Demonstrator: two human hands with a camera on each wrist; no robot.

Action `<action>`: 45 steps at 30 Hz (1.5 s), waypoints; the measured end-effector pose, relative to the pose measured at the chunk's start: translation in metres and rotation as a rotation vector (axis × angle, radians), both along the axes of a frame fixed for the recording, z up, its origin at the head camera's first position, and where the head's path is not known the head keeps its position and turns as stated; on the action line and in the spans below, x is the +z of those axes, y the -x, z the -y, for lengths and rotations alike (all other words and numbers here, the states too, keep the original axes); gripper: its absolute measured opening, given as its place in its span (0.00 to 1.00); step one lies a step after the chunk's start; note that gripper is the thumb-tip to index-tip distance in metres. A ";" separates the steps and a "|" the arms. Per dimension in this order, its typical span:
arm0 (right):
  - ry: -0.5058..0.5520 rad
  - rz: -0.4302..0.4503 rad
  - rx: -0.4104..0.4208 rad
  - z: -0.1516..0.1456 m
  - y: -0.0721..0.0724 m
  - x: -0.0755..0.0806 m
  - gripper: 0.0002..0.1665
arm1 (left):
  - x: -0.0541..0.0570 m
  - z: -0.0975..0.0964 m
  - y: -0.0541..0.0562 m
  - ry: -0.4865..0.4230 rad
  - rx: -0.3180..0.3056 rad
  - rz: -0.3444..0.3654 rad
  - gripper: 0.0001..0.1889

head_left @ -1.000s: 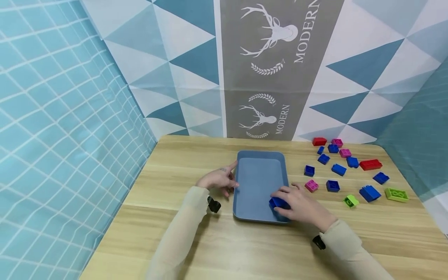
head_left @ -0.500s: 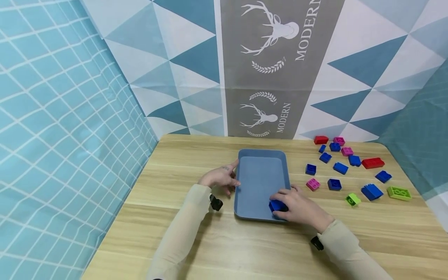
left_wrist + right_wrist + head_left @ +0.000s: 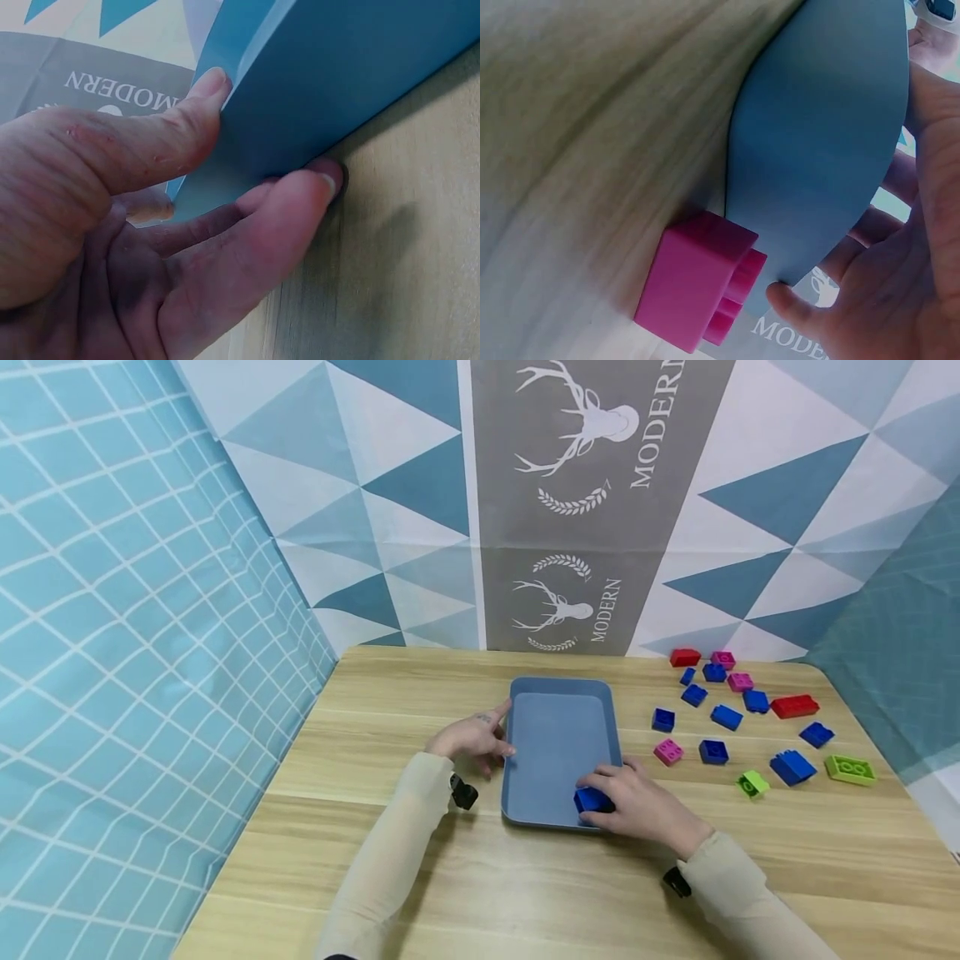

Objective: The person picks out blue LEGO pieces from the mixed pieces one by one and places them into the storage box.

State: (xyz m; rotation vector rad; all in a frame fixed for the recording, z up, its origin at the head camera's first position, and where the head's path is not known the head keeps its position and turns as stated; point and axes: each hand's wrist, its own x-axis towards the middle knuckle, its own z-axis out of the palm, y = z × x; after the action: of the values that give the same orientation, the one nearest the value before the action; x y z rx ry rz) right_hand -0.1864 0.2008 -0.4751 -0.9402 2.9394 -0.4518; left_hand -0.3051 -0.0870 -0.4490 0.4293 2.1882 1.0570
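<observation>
A shallow blue-grey tray (image 3: 561, 727) lies on the wooden table. At its left side my left hand (image 3: 471, 739) holds the wall. In the left wrist view, the thumb (image 3: 202, 112) touches the rim while the other fingers reach low along the outside, close to the tabletop. My right hand (image 3: 641, 802) reaches over the tray's right wall and grips a dark blue toy building brick (image 3: 590, 800) in the near right corner. That brick is partly hidden under the fingers. In the right wrist view, the tray wall (image 3: 817, 135) covers the brick.
Right of the tray, several loose building bricks are scattered: a pink brick (image 3: 668, 752) close by, a blue brick (image 3: 792, 767), a small green brick (image 3: 752, 783), a long green brick (image 3: 851, 769) and a long red brick (image 3: 795, 706). A patterned backdrop (image 3: 570, 527) rises behind the table.
My right hand and the blue brick have shifted slightly toward the tray's near edge. The left hand keeps its place at the left wall.
</observation>
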 end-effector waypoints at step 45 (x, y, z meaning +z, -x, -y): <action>0.088 0.137 -0.607 -0.145 0.041 -0.006 0.26 | -0.004 0.004 0.002 0.044 -0.055 -0.096 0.54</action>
State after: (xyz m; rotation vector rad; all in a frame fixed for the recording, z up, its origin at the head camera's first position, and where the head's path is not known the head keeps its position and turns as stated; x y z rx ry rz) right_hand -0.2271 0.3462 -0.4808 0.0114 3.0416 -0.6279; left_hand -0.3068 -0.0911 -0.4532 0.5272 2.2654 0.9753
